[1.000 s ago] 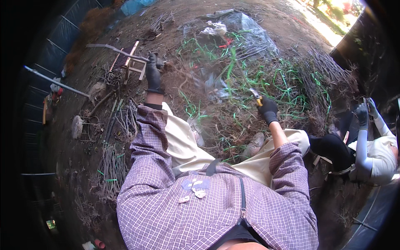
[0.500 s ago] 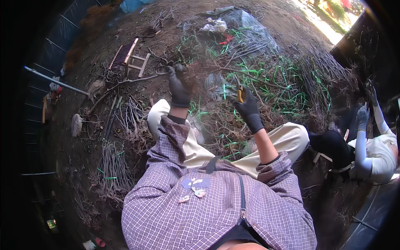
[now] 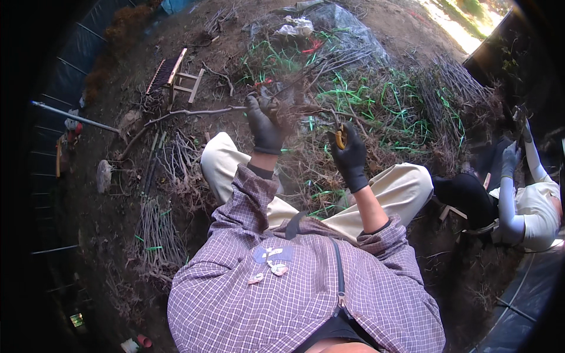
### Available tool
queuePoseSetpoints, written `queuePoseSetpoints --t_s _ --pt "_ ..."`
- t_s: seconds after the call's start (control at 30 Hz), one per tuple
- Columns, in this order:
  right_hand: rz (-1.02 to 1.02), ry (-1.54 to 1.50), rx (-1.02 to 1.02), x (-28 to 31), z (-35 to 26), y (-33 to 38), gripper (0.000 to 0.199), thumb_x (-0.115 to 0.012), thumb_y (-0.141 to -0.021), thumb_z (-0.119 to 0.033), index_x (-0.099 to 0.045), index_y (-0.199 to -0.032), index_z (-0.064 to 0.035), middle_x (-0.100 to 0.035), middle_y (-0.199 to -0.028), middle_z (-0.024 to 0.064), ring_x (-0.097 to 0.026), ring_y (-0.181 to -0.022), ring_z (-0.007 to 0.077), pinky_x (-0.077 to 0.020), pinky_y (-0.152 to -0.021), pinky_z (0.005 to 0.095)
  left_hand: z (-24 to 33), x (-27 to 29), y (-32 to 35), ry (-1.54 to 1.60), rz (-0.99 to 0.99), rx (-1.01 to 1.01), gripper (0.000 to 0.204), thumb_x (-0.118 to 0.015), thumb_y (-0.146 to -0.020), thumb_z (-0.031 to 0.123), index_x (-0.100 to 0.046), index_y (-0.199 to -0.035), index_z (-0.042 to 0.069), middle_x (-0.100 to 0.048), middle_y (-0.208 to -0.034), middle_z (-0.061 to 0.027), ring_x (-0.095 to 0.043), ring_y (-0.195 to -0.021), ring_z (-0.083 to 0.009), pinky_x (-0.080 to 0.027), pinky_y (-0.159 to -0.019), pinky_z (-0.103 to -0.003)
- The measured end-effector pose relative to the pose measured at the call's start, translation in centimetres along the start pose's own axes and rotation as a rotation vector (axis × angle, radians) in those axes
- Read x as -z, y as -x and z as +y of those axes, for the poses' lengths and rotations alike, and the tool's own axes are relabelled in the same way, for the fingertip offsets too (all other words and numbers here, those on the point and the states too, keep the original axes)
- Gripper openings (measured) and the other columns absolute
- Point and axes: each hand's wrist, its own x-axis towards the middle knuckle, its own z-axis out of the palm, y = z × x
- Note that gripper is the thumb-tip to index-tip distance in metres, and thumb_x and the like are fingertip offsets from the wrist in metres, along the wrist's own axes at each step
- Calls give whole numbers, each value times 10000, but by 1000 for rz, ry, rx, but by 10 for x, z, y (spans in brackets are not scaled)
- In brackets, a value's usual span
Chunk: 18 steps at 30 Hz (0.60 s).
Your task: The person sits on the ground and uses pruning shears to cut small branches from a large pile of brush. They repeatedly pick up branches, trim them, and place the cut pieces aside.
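both gloved hands are now raised together, left hand (image 3: 265, 125) gripping a branch (image 3: 194, 112), right hand (image 3: 350, 156) holding yellow pruners (image 3: 340, 136) beside it, ready for cutting.

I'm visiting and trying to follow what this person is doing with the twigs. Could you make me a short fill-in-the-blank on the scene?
1. Both hands wear ____ gloves.
2. The left hand grips a long bare ____.
3. The right hand holds pruning shears with ____ handles.
4. The small wooden stool lies on the person's ____ side.

Missing words: black; branch; yellow; left
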Motion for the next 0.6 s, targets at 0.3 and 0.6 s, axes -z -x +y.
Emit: queuePoseSetpoints --t_s 0.3,0.6 --pt "-144 25 -50 49 27 -13 393 -710 -845 -428 -640 -1089 -128 -678 -901 133 -661 -764 344 -510 -637 413 2 9 -26 -123 -239 119 292 -472 -1034 358 -529 -868 124 -532 -766 17 -511 -668 -81 -443 -608 -240" --pt "-89 380 67 57 3 -6 356 -736 -800 -396 -637 -1067 -183 -639 -888 125 -643 -795 344 -501 -664 462 -3 5 -17 -332 -399 97 345 -471 -1033 294 -553 -1266 54 -662 -1189 -114 -627 -859 -61 -526 -656 -200"
